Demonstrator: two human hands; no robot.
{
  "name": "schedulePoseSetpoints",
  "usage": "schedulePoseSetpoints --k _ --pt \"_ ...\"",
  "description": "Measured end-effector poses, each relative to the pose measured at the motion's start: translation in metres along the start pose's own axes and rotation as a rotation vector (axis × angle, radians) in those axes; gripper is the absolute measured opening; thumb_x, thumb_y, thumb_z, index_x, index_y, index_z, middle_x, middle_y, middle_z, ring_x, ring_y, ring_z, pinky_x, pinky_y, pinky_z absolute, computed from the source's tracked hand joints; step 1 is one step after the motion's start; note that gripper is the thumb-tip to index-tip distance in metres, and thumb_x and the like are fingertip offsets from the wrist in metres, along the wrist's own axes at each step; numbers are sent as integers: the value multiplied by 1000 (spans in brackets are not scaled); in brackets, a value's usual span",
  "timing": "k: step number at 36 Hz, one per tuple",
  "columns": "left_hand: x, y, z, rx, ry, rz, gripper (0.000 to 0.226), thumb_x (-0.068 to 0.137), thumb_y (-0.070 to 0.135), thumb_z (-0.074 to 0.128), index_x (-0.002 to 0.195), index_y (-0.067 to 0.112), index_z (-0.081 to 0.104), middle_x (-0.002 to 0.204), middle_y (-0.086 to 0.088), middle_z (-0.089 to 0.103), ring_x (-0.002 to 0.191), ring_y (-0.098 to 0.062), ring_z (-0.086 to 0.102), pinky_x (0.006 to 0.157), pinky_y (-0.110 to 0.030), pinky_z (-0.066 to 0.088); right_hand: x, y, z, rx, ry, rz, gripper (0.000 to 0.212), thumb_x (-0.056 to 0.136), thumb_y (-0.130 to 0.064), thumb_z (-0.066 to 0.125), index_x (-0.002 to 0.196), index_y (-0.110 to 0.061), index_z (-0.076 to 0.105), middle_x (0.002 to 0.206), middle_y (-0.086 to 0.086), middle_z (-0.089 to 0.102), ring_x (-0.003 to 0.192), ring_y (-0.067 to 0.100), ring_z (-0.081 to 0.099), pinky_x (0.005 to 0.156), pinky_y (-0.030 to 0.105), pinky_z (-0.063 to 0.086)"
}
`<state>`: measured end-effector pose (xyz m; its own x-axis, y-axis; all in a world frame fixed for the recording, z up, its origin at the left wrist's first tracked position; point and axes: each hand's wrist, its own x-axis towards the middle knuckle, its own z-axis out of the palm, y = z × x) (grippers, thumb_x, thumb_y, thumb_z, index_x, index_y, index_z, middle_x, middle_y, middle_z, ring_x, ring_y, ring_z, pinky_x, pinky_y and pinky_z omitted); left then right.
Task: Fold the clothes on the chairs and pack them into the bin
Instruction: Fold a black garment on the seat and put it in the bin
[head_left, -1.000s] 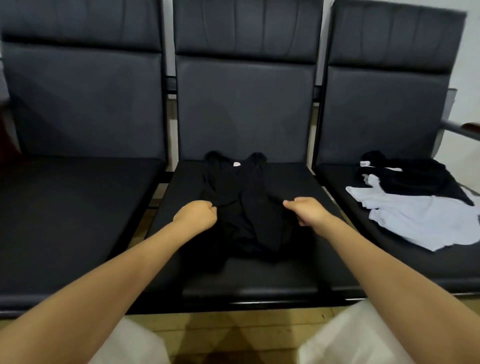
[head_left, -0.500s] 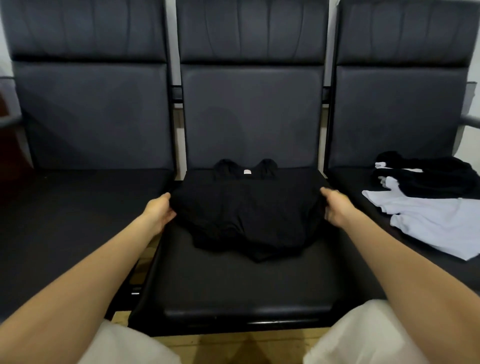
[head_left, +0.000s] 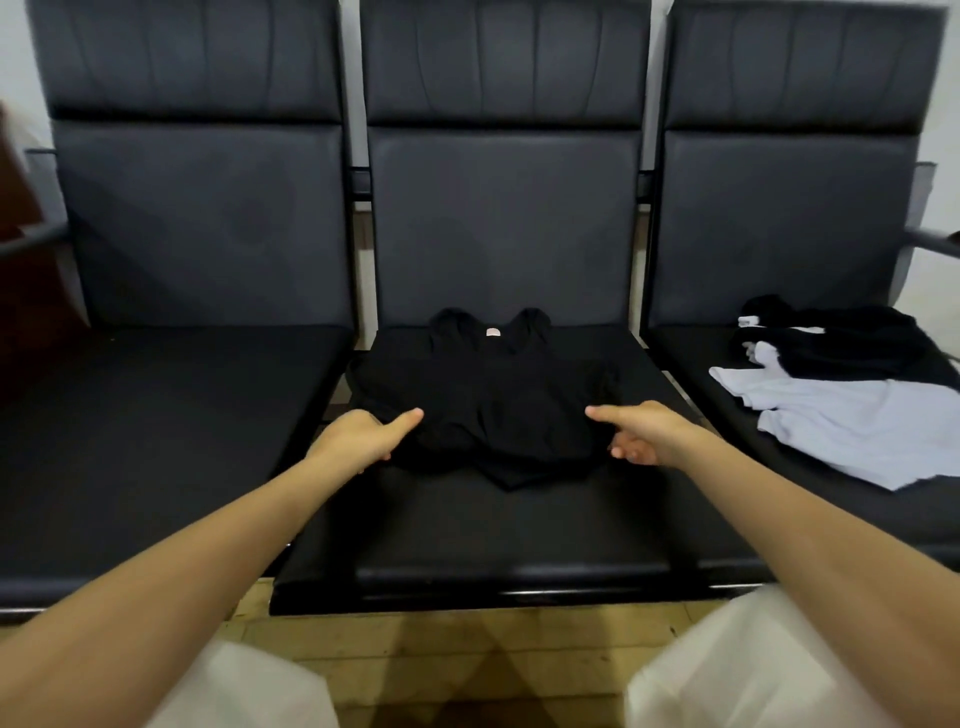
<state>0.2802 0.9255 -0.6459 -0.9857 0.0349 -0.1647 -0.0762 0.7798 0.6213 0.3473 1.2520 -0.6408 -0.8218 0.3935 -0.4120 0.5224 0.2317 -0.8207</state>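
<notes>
Three dark padded chairs stand in a row against a pale wall, and I face the middle chair (head_left: 498, 530) with a strip of wooden floor (head_left: 441, 639) between its front edge and my knees. A black top (head_left: 483, 405) lies flat on that seat, its neckline with a small pale label (head_left: 491, 332) at the far end, away from my hands, and its hem nearest me.

My left hand (head_left: 358, 436) holds the near left corner of the top: the thumb lies straight on the cloth, pointing toward my other hand, and the fingers are tucked under the edge, so the cloth is pinched between them. My right hand (head_left: 644, 431) does the same at the near right corner, thumb stretched on top toward the left hand, curled fingers showing beneath the hem. The two thumbs are well apart, with the middle of the garment between them.

Beyond my right hand, on the right chair (head_left: 675, 348), a white garment (head_left: 852, 426) lies spread out, with a crumpled black garment (head_left: 841, 343) just behind it and partly over it. The left chair (head_left: 156, 415) lies out past my left hand.
</notes>
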Motion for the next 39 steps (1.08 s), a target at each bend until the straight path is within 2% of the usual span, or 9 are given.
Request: schedulePoseSetpoints --k 3,6,11,17,23,26,32,36,39 --pt "-2 5 10 77 30 26 55 87 57 57 53 17 42 54 -2 47 58 -21 53 61 -31 39 2 5 5 -172 10 -44 22 88 -29 70 86 -12 56 76 7 60 49 10 44 37 17 34" --pt "1 6 16 27 29 48 42 95 35 54 58 15 50 65 -5 56 78 -29 63 69 -31 43 7 8 12 -160 18 -116 46 91 -23 66 132 -12 48 84 6 60 58 12 51 38 16 38" --pt "10 31 5 -782 23 -126 30 100 14 38 118 3 60 125 -18 60 107 -31 58 84 -36 49 14 -11 8 307 -1 -261 64 97 -23 57 151 -8 26 145 10 47 127 29 51 99 39 47" --pt "1 58 -28 -1342 -44 -148 31 101 11 35 115 4 61 124 -12 59 98 -26 61 83 -38 47 7 -38 -17 909 -61 -288 28 99 -24 52 118 -4 60 102 8 72 80 17 73 62 26 57" --pt "19 60 -52 -976 50 18 60 91 51 57 139 15 49 119 6 54 106 -13 57 89 -25 40 19 -49 -29 1119 -45 -212 34 100 -26 49 125 -6 60 110 10 71 80 20 73 61 28 57" --pt "22 50 -27 -758 -11 36 41 84 30 73 117 8 63 100 -2 66 82 -11 63 82 -27 47 32 -34 -13 932 -11 -79 34 103 -20 41 132 -7 52 89 6 72 78 19 65 58 27 55" --pt "34 20 2 80 40 19 36 83 24 60 109 -1 54 106 -12 60 95 -31 60 77 -33 48 20 -10 6 142 64 7 35 92 -33 64 115 -7 56 88 9 59 58 15 50 46 22 39" --pt "21 15 4 240 158 92 14 92 10 46 90 -1 54 104 -17 56 94 -33 56 75 -34 44 5 -10 13 -212 19 -19 30 84 -37 73 94 -11 61 78 3 55 60 12 45 51 22 37" --pt "15 7 -3 149 180 86 25 91 0 42 68 -1 51 102 -24 60 92 -36 55 76 -34 42 1 -8 21 -96 5 -83 20 89 -26 68 101 -14 57 93 2 57 80 15 53 66 27 47"
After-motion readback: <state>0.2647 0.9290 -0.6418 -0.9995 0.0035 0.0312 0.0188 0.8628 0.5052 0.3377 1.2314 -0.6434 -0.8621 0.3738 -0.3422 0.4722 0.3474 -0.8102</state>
